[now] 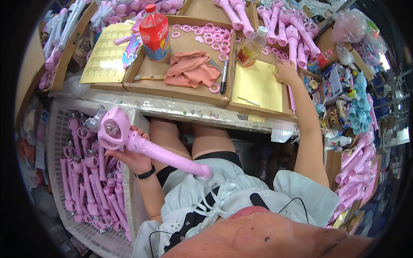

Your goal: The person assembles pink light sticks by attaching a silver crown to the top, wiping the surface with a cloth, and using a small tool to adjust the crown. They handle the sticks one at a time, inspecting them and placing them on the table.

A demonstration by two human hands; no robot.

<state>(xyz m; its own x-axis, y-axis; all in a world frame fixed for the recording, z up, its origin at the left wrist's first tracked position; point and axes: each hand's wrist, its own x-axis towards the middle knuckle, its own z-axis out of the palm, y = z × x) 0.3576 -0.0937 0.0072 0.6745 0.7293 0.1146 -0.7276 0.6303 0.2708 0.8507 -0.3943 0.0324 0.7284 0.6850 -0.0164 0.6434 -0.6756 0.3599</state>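
Observation:
My left hand (133, 157) is wrapped round a pink toy wand (167, 157), just below its large hollow head. A silver crown-like piece tops the head, and the wand's lower end rests near my lap. My right arm stretches to the far right of the bench, where my right hand (285, 72) is closed, fingertips bunched at the edge of a yellow sheet (258, 86). Whatever those fingers hold is hidden. Right beside them lie small pink rings (275, 53) and upright pink wand parts (293, 41).
A plastic basket (58, 129) of crowned wands stands at my left. On the bench are a red drink bottle (155, 34), a clear bottle (251, 47), an orange cloth (192, 69), a black marker (224, 77) and scattered rings (209, 41). More wands (357, 161) fill a box at right.

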